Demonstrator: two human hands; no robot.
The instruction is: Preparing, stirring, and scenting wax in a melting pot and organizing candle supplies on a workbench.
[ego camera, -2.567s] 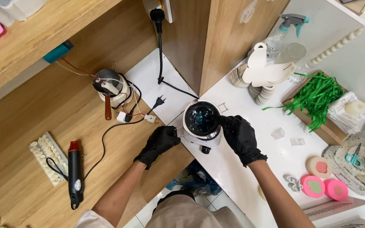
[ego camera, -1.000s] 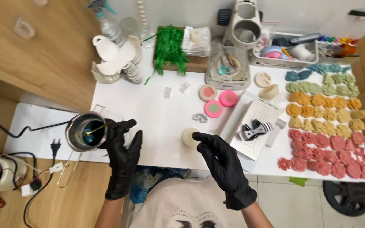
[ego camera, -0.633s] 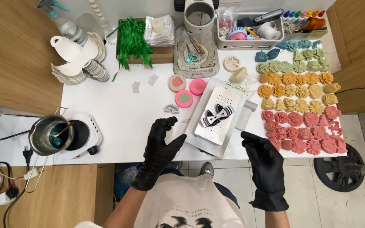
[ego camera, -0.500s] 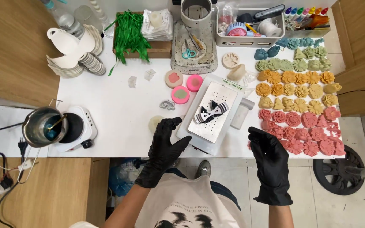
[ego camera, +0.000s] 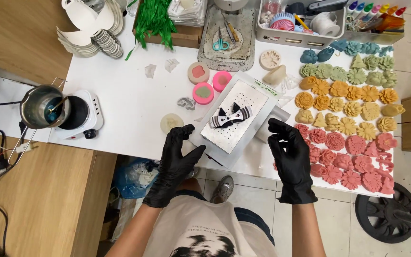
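Both gloved hands, left hand [ego camera: 177, 159] and right hand [ego camera: 288, 152], are held half-open and empty beside the perforated metal tray [ego camera: 234, 123]; a two-sided grasp seems called for.

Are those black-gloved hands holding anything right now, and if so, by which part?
Nothing is held. The left hand and right hand hover open on either side of the metal tray that carries a black-and-white bow, without gripping it.

Both hands in black gloves, bare forearms rising from bottom of frame, left hand [ego camera: 177, 162] centre-left, fingers [ego camera: 182, 133] loosely curled, thumb spread, right hand [ego camera: 290, 157] centre-right, fingers half bent, palms facing inward, nothing gripped
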